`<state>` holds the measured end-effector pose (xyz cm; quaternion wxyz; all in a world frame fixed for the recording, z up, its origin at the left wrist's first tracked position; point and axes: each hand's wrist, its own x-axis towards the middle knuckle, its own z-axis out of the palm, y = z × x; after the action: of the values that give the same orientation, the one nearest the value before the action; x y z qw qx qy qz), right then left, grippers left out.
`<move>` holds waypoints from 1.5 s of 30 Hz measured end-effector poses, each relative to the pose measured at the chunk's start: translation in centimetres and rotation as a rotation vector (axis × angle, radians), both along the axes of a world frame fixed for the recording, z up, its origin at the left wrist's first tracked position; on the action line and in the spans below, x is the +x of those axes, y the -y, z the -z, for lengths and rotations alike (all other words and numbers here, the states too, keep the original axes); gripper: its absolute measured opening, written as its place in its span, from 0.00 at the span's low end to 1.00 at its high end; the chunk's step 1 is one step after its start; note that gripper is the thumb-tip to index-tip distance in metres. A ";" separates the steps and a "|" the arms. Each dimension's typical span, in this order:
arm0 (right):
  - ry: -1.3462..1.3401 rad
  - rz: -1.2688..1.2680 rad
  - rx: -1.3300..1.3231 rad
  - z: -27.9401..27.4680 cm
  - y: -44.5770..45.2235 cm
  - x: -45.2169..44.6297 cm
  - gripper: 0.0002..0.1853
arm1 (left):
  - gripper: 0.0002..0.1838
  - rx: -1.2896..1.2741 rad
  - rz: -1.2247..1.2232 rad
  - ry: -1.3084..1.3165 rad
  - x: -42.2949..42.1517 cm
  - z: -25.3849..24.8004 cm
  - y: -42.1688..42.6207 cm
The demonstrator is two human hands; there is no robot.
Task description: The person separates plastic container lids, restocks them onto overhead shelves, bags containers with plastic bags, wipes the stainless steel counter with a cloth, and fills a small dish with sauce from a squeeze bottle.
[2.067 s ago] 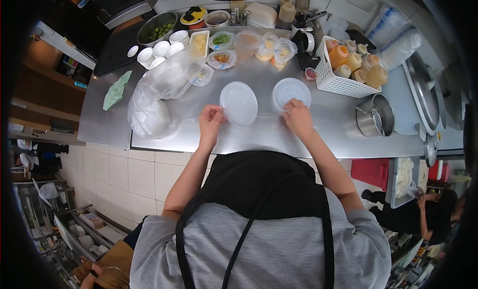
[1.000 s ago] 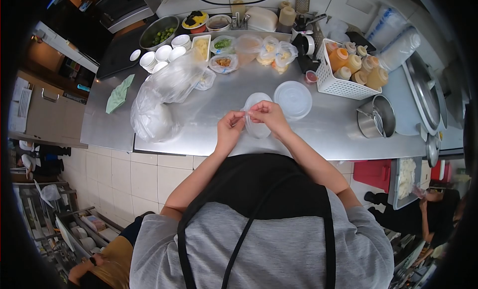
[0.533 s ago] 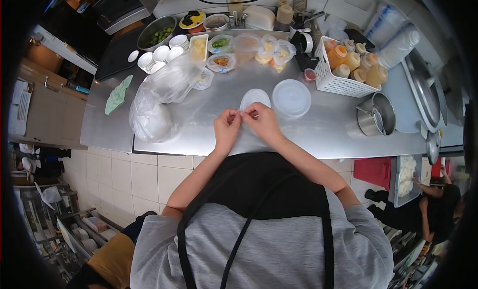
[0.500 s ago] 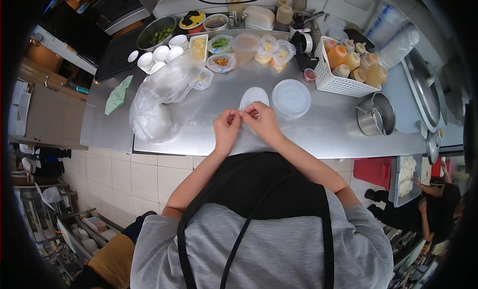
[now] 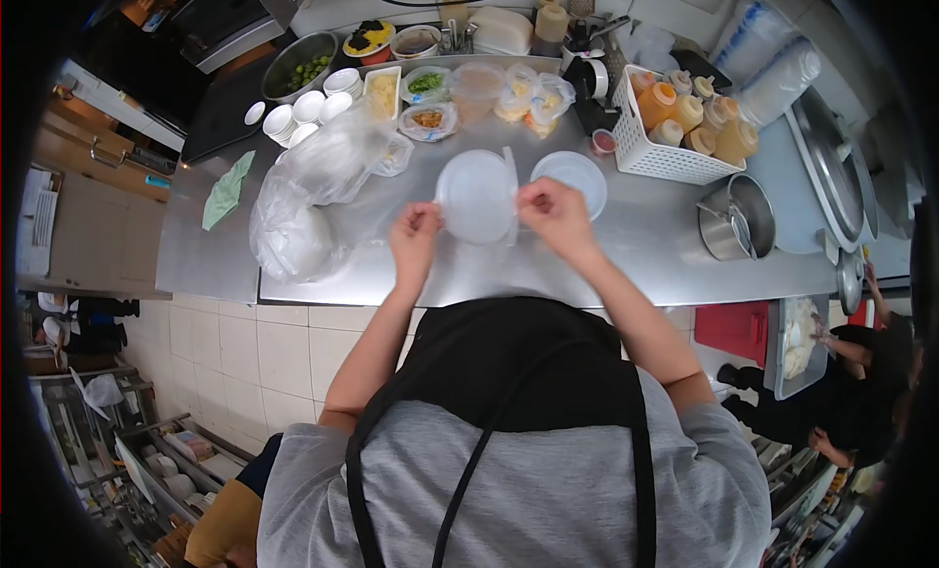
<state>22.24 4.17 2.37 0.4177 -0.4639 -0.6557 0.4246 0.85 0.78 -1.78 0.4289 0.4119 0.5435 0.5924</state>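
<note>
My left hand [image 5: 415, 234] pinches the left edge of a round translucent plastic lid [image 5: 474, 198], its face turned toward me above the counter. My right hand [image 5: 554, 214] is closed, fingertips at a thin translucent plastic piece [image 5: 511, 189] that stands like a narrow strip along the lid's right side. It looks like a second lid seen edge-on, but blur keeps me from being sure. Behind my right hand, another round translucent lid or container [image 5: 579, 177] lies on the steel counter [image 5: 381, 275].
A large clear plastic bag [image 5: 293, 231] and a green cloth [image 5: 229, 190] lie at left. Bagged foods [image 5: 428, 121] and white cups [image 5: 279, 123] line the back. To the right are a basket of sauce bottles [image 5: 675, 162] and a steel pot [image 5: 734, 221]. A co-worker [image 5: 846, 372] is at far right.
My hands have moved apart, the left going left and the right going right. The tilted lid between them now faces me, and the thin piece shows beside it.
</note>
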 end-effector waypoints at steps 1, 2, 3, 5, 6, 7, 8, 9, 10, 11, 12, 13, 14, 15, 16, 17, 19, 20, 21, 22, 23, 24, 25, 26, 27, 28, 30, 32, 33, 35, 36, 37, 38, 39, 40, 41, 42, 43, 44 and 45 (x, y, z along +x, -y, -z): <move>-0.008 -0.003 -0.051 -0.9 -0.5 1.6 0.02 | 0.06 -0.043 -0.009 0.039 -0.7 -0.2 -0.2; -0.047 0.002 -0.015 -1.4 -1.1 3.3 0.04 | 0.06 -0.085 -0.020 0.079 -1.3 -0.4 -0.3; -0.086 0.007 0.023 -2.3 -1.4 4.6 0.05 | 0.06 -0.084 -0.019 0.080 -1.7 -0.6 -0.3; 0.158 0.078 0.228 -5.2 -1.6 6.5 0.06 | 0.06 -0.116 -0.043 0.125 -2.4 -0.9 -0.3; 0.403 0.150 0.430 -6.0 -1.5 7.2 0.07 | 0.06 -0.117 -0.039 0.126 -2.5 -0.9 -0.3; 0.406 0.154 0.427 -5.7 -1.7 7.7 0.07 | 0.06 -0.122 -0.027 0.135 -2.6 -0.7 -0.2; 0.619 0.080 0.639 -4.8 -1.9 8.1 0.08 | 0.06 -0.127 -0.016 0.143 -2.6 -0.6 -0.1; 0.830 0.000 0.851 -3.8 -2.1 8.4 0.08 | 0.06 -0.127 -0.013 0.144 -2.5 -0.4 0.0; 0.831 0.002 0.851 -2.0 -2.0 8.7 0.08 | 0.06 -0.143 -0.010 0.146 -2.4 -0.2 0.2; 0.957 -0.125 0.824 0.4 -1.7 9.1 0.09 | 0.06 -0.159 -0.008 0.149 -2.3 -0.1 0.2; 1.081 -0.254 0.793 2.1 -1.4 9.2 0.10 | 0.06 -0.157 -0.009 0.151 -2.3 0.2 0.3; 1.083 -0.255 0.796 3.3 -0.9 9.1 0.10 | 0.06 -0.156 -0.010 0.159 -2.3 0.4 0.3; 1.096 -0.285 0.744 3.9 -0.3 8.7 0.09 | 0.06 -0.155 -0.013 0.168 -2.2 0.4 0.3; 1.107 -0.316 0.692 4.4 0.0 8.6 0.09 | 0.06 -0.156 -0.017 0.169 -2.2 0.4 0.3; 1.105 -0.321 0.693 4.7 0.1 8.6 0.09 | 0.06 -0.156 -0.021 0.167 -2.2 0.4 0.4; 1.097 -0.314 0.692 4.7 0.3 8.3 0.09 | 0.06 -0.156 -0.025 0.164 -2.3 0.4 0.6; 1.086 -0.306 0.690 4.7 0.3 8.0 0.09 | 0.06 -0.148 -0.019 0.169 -2.4 0.9 0.7; 1.072 -0.313 0.695 4.7 0.2 7.9 0.09 | 0.07 -0.138 -0.010 0.175 -2.4 1.0 0.7; 1.058 -0.319 0.701 4.6 0.1 7.8 0.09 | 0.07 -0.138 -0.009 0.174 -2.4 1.1 0.7; 1.058 -0.317 0.700 4.8 0.1 7.6 0.09 | 0.06 -0.135 -0.002 0.177 -2.3 1.2 0.7; 1.062 -0.314 0.732 5.2 0.1 7.4 0.09 | 0.06 -0.132 0.005 0.180 -2.2 1.2 0.7; 1.065 -0.311 0.764 5.5 0.0 7.3 0.09 | 0.06 -0.131 0.005 0.179 -2.1 1.2 0.7; 1.064 -0.311 0.765 5.7 0.0 7.3 0.09 | 0.06 -0.140 0.005 0.171 -2.0 1.2 0.7; 1.087 -0.299 0.732 5.8 0.0 7.1 0.09 | 0.06 -0.149 0.005 0.162 -2.0 1.1 0.7; 1.109 -0.288 0.698 5.8 0.0 7.0 0.09 | 0.06 -0.149 0.004 0.161 -1.9 1.0 0.7; 1.108 -0.289 0.700 5.8 -0.2 7.0 0.09 | 0.06 -0.149 0.007 0.163 -1.9 1.0 0.6; 1.229 -0.344 0.431 4.6 -0.4 6.2 0.08 | 0.06 -0.150 0.008 0.163 -1.8 0.8 0.6; 0.948 -0.289 0.429 3.8 -0.5 4.6 0.08 | 0.06 -0.158 0.003 0.129 -1.3 0.6 0.5; 0.672 -0.232 0.416 3.7 -0.4 3.6 0.07 | 0.06 -0.157 0.001 0.127 -1.0 0.5 0.5; 0.426 -0.201 0.264 3.9 -0.1 0.5 0.08 | 0.06 -0.110 0.046 0.061 0.0 0.4 0.5; 0.181 -0.167 0.113 3.9 0.0 -1.0 0.08 | 0.06 -0.109 0.046 0.060 0.6 0.5 0.5; 0.178 -0.168 0.114 3.9 0.2 -2.1 0.08 | 0.06 -0.075 0.050 0.031 1.1 0.5 0.6; 0.098 -0.148 0.044 3.8 0.3 -3.1 0.08 | 0.06 -0.041 0.053 0.001 1.6 0.2 0.6; 0.020 -0.127 -0.028 3.7 0.4 -3.8 0.09 | 0.07 -0.033 0.064 0.033 2.1 -0.1 0.9; 0.019 -0.129 -0.027 3.5 0.5 -4.2 0.09 | 0.07 -0.033 0.062 0.032 2.4 -0.4 0.9; 0.021 -0.110 -0.076 3.2 0.6 -4.5 0.09 | 0.07 -0.053 0.068 0.075 2.6 -0.5 1.0; 0.022 -0.091 -0.125 3.0 0.6 -4.7 0.10 | 0.07 -0.073 0.074 0.118 2.7 -0.6 1.0; 0.022 -0.091 -0.126 3.2 0.6 -4.7 0.10 | 0.07 -0.074 0.074 0.118 2.8 -0.6 1.0; 0.041 -0.077 -0.120 3.5 0.6 -4.7 0.10 | 0.07 -0.073 0.069 0.127 2.9 -0.7 1.0; 0.060 -0.061 -0.114 3.9 0.5 -4.7 0.10 | 0.07 -0.072 0.064 0.136 3.0 -0.7 1.0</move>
<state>17.55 3.66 -1.51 0.3575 -0.4792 -0.6566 0.4599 3.90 -0.22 -1.11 0.4983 0.3720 0.5206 0.5850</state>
